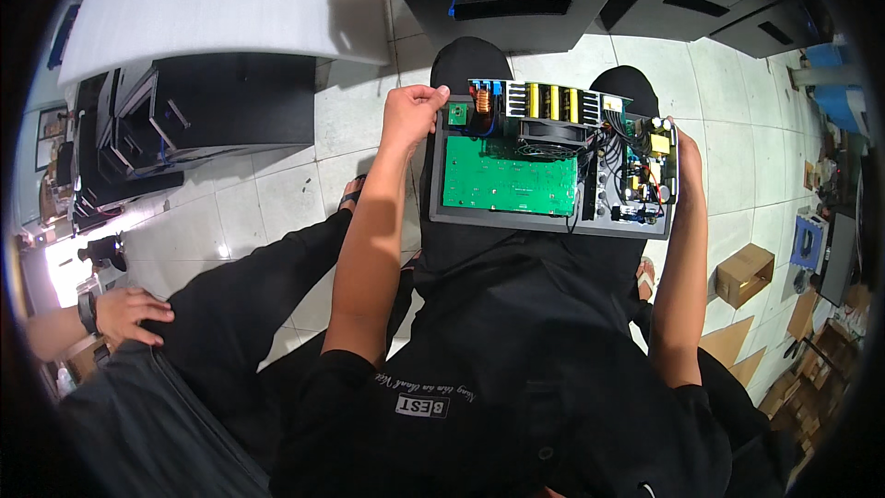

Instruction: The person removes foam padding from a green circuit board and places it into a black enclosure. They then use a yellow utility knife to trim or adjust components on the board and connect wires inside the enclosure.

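Note:
A dark electronics panel (pixel 507 218) rests across my thighs with its circuitry facing up. It carries a large green circuit board (pixel 512 177), a black cooling fan (pixel 553 133), yellow-wrapped components (pixel 555 103) and a copper coil (pixel 483 101). Along its right side runs a power supply board (pixel 650 175) with black wires bundled beside it. My left hand (pixel 415 115) pinches the far left corner, near a small green board (pixel 457 113). At the right edge, my right hand (pixel 688 159) grips the panel; most of its fingers are hidden.
Black cabinets (pixel 498 28) with slot handles stand ahead, blue cable ties hanging off one. White foam (pixel 230 5) lies over a black cabinet (pixel 240 101) at left. Beside me sits another person, a hand (pixel 134 315) on their leg. An open cardboard box (pixel 745 275) is at right.

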{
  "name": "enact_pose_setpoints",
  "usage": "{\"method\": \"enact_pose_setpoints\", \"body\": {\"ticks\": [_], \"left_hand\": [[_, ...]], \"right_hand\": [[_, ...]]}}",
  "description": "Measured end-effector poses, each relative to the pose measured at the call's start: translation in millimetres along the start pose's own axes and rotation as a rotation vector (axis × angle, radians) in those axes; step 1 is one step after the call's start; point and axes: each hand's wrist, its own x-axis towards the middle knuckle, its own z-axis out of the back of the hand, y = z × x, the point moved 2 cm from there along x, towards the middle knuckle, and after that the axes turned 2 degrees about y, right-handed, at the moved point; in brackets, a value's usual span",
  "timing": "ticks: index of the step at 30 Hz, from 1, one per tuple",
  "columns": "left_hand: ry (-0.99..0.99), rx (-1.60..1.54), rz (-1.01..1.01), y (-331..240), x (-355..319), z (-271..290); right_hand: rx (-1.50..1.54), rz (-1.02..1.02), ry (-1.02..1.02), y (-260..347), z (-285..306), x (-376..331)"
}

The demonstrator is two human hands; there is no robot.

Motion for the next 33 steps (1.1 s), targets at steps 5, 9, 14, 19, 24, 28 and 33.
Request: {"method": "enact_pose_setpoints", "body": {"ticks": [5, 9, 14, 19, 24, 28, 33], "left_hand": [[0.027, -0.11, 0.188, 10.5, -8.0, 5.8], [0.006, -0.13, 0.108, 6.5, -21.0, 2.7], [0.01, -0.124, 0.119, 16.3, -76.9, 7.9], [0.096, -0.101, 0.222, 31.5, -146.2, 18.2], [0.064, -0.263, 0.264, 37.1, -173.1, 14.6], [0.019, -0.142, 0.176, 41.8, -175.4, 7.9], [0.041, -0.438, 0.21, 49.3, -182.8, 10.1]], "right_hand": [[-0.122, 0.093, -0.036, -8.0, 10.4, 11.8], [-0.025, 0.071, 0.073, -13.7, 15.2, 8.8], [0.068, 0.114, 0.063, -47.0, 35.1, -30.6], [0.255, 0.009, -0.142, -82.0, 41.9, -98.1], [0.106, -0.036, -0.087, -84.1, 22.9, -144.3], [0.117, 0.078, -0.123, -87.0, 15.7, -144.7], [0.283, 0.096, -0.115, -98.1, 21.1, -150.7]]}}
